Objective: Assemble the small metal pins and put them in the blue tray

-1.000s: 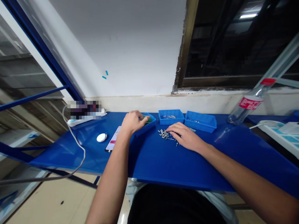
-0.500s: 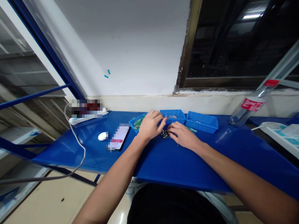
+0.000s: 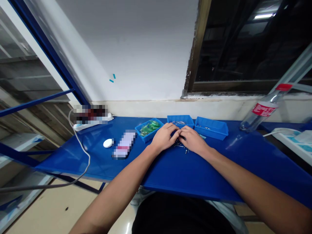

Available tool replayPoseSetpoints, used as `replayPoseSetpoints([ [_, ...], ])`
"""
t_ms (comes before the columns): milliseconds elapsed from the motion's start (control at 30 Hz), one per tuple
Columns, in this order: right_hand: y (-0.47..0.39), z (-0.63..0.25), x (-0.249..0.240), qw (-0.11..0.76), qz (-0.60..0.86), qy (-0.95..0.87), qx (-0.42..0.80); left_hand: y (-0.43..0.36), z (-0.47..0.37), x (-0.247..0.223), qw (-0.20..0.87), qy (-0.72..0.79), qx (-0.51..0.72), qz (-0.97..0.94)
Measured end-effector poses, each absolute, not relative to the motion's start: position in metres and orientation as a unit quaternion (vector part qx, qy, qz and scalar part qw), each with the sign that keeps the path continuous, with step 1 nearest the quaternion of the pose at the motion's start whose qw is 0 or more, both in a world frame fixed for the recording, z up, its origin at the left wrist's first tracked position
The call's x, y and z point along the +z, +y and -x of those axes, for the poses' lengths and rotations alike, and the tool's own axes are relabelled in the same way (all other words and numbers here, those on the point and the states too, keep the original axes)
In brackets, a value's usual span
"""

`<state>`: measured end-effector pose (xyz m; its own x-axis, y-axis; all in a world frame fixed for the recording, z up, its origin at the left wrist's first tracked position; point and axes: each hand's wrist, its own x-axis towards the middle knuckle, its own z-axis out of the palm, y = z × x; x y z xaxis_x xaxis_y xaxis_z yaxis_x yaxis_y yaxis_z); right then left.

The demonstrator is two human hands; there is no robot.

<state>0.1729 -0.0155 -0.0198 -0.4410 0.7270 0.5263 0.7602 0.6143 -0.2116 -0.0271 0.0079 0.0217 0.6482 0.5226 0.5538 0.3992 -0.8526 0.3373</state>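
Note:
My left hand and my right hand meet over a small pile of metal screws or pins on the blue table. The fingers of both are bent together, and whatever lies between the fingertips is too small to make out. Left of my left hand sits a blue bin with green packets. Behind the hands, a second blue bin holds thin metal pieces. A third blue bin, to the right, has a few small metal parts in it.
A phone and a white round object lie on the blue table at left. Behind them is a power strip with a cable. At right stand a plastic bottle and a white tray.
My left hand has moved right and down from the green packets' bin to meet my right hand. More of that bin shows. My right hand has shifted slightly.

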Motion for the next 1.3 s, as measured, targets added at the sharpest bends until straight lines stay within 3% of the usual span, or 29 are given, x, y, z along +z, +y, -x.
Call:
replayPoseSetpoints([
  [267, -0.032, -0.171, -0.001, 0.456, 0.460, -0.760, 0.057, 0.010, 0.026, 0.020, 0.144, 0.289, 0.357, -0.876],
  [433, -0.042, -0.168, 0.006, 0.536, 0.452, -0.708, 0.087, 0.005, 0.025, 0.024, 0.237, 0.295, 0.331, -0.865],
  [600, -0.047, -0.168, 0.010, 0.526, 0.452, -0.719, 0.040, 0.004, 0.023, 0.020, 0.306, 0.306, 0.336, -0.836],
  [800, -0.047, -0.169, 0.008, 0.546, 0.457, -0.693, 0.108, 0.010, 0.020, 0.012, 0.377, 0.344, 0.375, -0.774],
  [1133, -0.039, -0.174, -0.006, 0.506, 0.502, -0.673, 0.198, 0.010, 0.019, 0.011, 0.326, 0.335, 0.370, -0.803],
  [1300, -0.039, -0.174, -0.003, 0.489, 0.503, -0.694, 0.162, 0.010, 0.019, 0.009, 0.338, 0.316, 0.378, -0.802],
])
